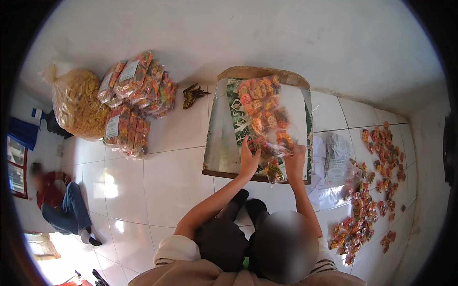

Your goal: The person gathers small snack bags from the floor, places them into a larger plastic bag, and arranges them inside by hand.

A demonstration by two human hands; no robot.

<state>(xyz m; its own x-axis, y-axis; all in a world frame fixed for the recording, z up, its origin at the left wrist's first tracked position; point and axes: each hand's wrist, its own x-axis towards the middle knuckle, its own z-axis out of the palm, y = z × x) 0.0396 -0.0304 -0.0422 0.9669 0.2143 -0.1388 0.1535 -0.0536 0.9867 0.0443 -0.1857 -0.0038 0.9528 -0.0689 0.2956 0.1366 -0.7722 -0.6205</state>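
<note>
A long clear plastic bag (269, 114) filled with small orange and yellow packets lies along a low board (222, 138) with a wooden rim. At the bag's near end, my left hand (249, 157) holds its left side, thumb and fingers around the plastic. My right hand (295, 159) grips the right side of the same end. Between my hands, a small packet (274, 172) sits at the bag's near end, over the board's front edge.
Filled bags (136, 86) are piled at the back left beside a large sack (78, 105) of yellow pieces. Loose packets (360, 214) spread over the floor at right, near flat plastic bags (337, 157). A seated person (62, 200) is at far left.
</note>
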